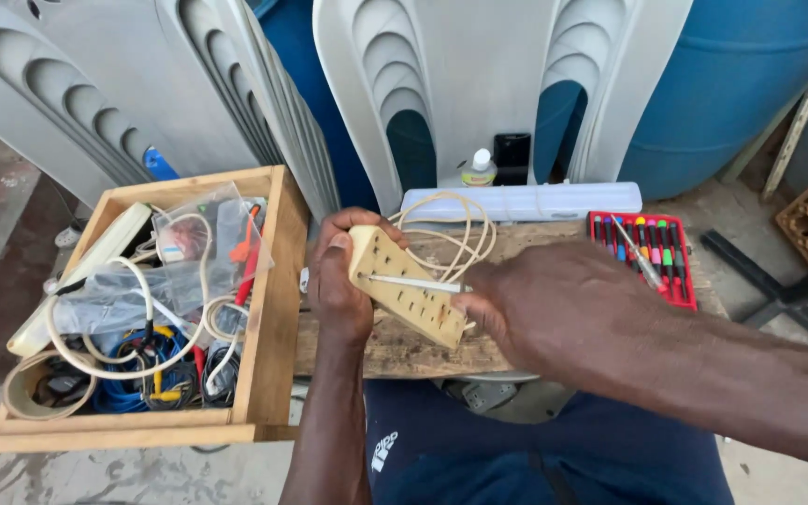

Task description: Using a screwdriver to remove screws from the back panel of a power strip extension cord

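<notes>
My left hand grips the near end of a cream power strip and holds it tilted above a worn wooden board. Its cream cord loops behind it. My right hand holds a thin white-handled screwdriver, whose tip rests on the strip's face close to my left thumb.
A wooden crate of cables, plastic bags and tape stands at the left. A red tray of coloured screwdrivers lies at the right. A white tube lamp, a small bottle, grey plastic chairs and a blue barrel stand behind.
</notes>
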